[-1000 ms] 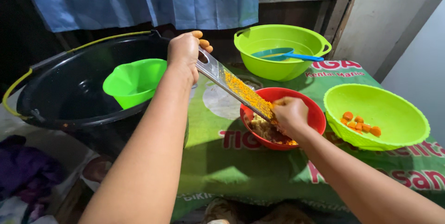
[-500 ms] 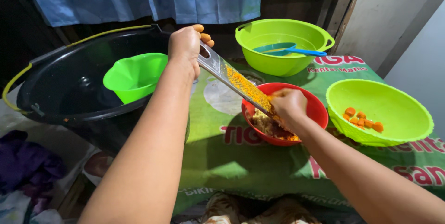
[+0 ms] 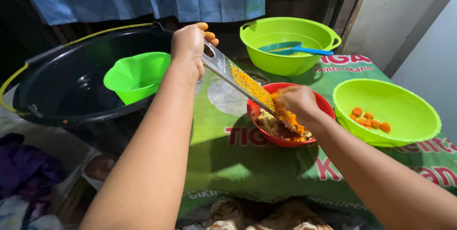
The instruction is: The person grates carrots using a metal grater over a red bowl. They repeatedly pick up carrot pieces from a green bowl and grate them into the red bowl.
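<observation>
— So where does the grater [image 3: 247, 87] sit?

— Slanted, its top end gripped tight in the left hand [image 3: 189, 44], its lower end resting inside the red bowl [image 3: 254, 113] on the green printed cloth [image 3: 214, 130].

— And the right hand [image 3: 297, 104]?

— Pinched narrow around a small orange piece, pressed against the grater face low over the bowl. The piece itself is mostly hidden by the fingers.

— How should this be done well?

— I'd say keep the slant steady so the orange shreds [image 3: 281, 127] fall into the bowl, press lightly, and keep fingertips off the teeth since the piece looks small.

— More pieces nearby?

— Orange chunks [image 3: 370, 119] lie in the light green colander [image 3: 404, 137], just beside the bowl.
</observation>
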